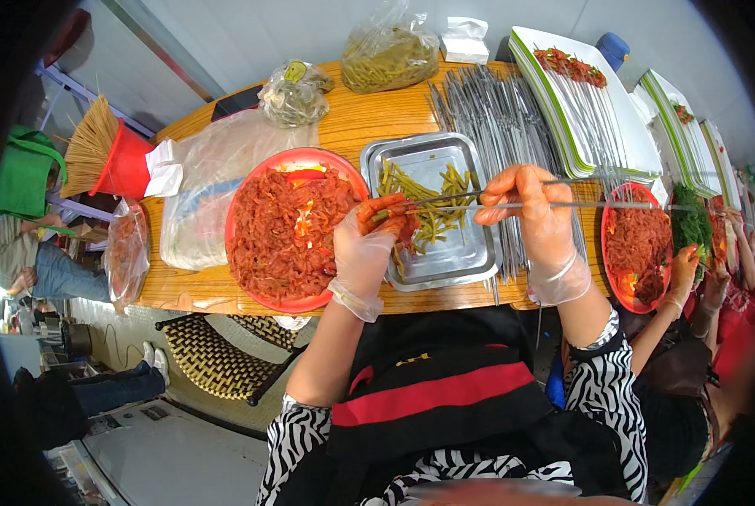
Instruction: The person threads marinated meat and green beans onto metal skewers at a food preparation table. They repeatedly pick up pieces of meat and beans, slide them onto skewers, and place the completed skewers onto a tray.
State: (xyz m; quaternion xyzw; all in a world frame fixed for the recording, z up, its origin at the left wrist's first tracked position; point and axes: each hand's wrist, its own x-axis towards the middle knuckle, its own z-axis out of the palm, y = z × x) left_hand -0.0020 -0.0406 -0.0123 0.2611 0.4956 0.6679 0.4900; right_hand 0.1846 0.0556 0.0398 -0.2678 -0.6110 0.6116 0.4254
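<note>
Both my hands wear clear plastic gloves. My left hand (368,250) pinches a strip of red marinated meat (409,231) and a green bean piece (380,215) above the tray's left side. Between the fingers of my right hand (529,212) are two thin metal skewers (583,205), lying nearly level, their tips at the meat in my left hand. How far the tips enter is hidden. Below my hands, cut green beans (409,180) lie in a steel tray (460,262). Left of it, a red plate (289,306) is heaped with marinated meat strips (276,240).
Many loose metal skewers (504,114) lie behind the tray. Stacked white trays (637,139) carry filled skewers (570,66). Bagged beans (390,60) stand at the back. Rightward are another meat plate (606,265) and a co-worker's gloved hand (684,269). A red bucket (127,164) sits left.
</note>
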